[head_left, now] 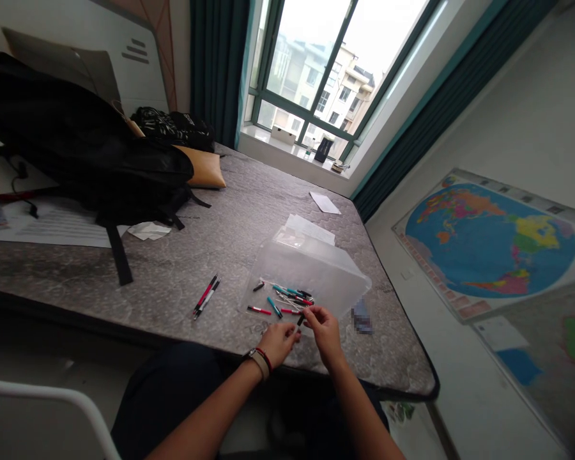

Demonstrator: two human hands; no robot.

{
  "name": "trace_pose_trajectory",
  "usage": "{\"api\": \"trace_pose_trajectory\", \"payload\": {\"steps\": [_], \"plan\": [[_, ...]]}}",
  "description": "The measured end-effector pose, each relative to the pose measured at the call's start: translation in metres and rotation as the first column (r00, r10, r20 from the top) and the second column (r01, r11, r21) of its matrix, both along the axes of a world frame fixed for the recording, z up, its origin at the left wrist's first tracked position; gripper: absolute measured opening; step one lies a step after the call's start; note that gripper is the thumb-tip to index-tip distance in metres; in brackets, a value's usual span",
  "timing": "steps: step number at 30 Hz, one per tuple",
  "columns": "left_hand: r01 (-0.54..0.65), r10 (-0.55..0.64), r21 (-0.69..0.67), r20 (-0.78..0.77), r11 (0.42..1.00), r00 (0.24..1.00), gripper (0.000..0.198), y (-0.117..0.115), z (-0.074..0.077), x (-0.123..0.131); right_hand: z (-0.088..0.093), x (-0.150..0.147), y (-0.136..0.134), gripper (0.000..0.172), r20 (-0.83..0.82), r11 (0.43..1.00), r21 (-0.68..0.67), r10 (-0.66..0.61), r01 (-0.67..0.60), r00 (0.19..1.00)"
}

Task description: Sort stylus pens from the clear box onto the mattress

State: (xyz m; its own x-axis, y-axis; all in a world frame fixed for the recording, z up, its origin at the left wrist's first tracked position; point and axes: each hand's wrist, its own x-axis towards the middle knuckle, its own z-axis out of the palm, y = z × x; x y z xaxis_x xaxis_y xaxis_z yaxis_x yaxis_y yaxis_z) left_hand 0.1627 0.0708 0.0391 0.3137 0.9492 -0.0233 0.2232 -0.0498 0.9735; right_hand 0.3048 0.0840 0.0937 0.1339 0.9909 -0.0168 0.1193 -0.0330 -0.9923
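Observation:
A small black-and-white pen (300,321), or part of one, is pinched between my two hands over the front of the bed. My left hand (278,344) grips its lower, pale end; my right hand (324,331) has thumb and finger on its black upper end. Just beyond lies a translucent plastic box (338,271) tipped toward me. In its mouth are scattered pen parts: a teal barrel (275,307), a red barrel (259,310), a black piece (259,287) and a pile of thin white rods (287,299). Two whole-looking pens (206,296), red and black-white, lie to the left.
A large black backpack (86,134) covers the left side, beside papers (52,220) and a tan pouch (201,167). White sheets (309,228) lie behind the box. A blurred patch (361,318) is right of it. The mattress edge runs near my lap.

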Motion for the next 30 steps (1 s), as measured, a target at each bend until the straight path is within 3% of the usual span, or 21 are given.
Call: {"api": "trace_pose_trajectory", "payload": {"steps": [4,8,10,13,15,17,19,20,25,30], "plan": [[-0.008,0.009,-0.025,0.03,1.0,1.0,0.021,0.002,0.001,0.002,0.031,0.002,0.008,0.047,-0.031,0.997,-0.064,-0.034,0.032,0.999],[0.013,0.044,-0.226,0.244,0.974,0.969,0.029,0.007,0.006,0.005,0.055,0.01,0.015,0.053,-0.055,0.992,-0.036,-0.119,0.118,0.991],[0.018,0.109,-0.336,0.355,0.942,0.928,0.037,0.011,0.01,0.003,0.058,0.015,0.019,0.049,0.034,0.99,-0.054,-0.13,0.132,0.991],[-0.007,0.228,-0.449,0.441,0.894,0.868,0.047,0.016,0.016,-0.005,0.05,0.021,0.026,0.04,0.294,0.969,-0.226,-0.032,0.102,0.955],[-0.028,0.288,-0.493,0.46,0.87,0.84,0.051,0.019,0.019,-0.01,0.039,0.024,0.033,0.032,0.488,0.93,-0.365,0.153,0.042,0.859],[-0.033,0.321,-0.52,0.474,0.853,0.82,0.054,0.023,0.021,-0.013,0.027,0.025,0.042,0.027,0.686,0.9,-0.436,0.343,-0.016,0.642],[-0.021,0.336,-0.539,0.494,0.842,0.802,0.055,0.025,0.021,-0.014,0.017,0.026,0.053,0.024,0.816,0.893,-0.449,0.427,-0.039,0.389],[-0.019,0.342,-0.544,0.499,0.839,0.796,0.055,0.027,0.021,-0.015,0.013,0.026,0.059,0.024,0.848,0.894,-0.446,0.436,-0.039,0.301],[-0.115,0.39,-0.52,0.459,0.847,0.798,0.052,0.033,0.022,-0.018,0.001,0.019,0.078,0.03,0.87,0.882,-0.472,0.467,-0.008,0.155],[-0.087,0.443,-0.571,0.522,0.816,0.729,0.049,0.038,0.021,-0.018,0.001,0.01,0.084,0.028,0.865,0.866,-0.5,0.501,-0.025,0.025]]}}
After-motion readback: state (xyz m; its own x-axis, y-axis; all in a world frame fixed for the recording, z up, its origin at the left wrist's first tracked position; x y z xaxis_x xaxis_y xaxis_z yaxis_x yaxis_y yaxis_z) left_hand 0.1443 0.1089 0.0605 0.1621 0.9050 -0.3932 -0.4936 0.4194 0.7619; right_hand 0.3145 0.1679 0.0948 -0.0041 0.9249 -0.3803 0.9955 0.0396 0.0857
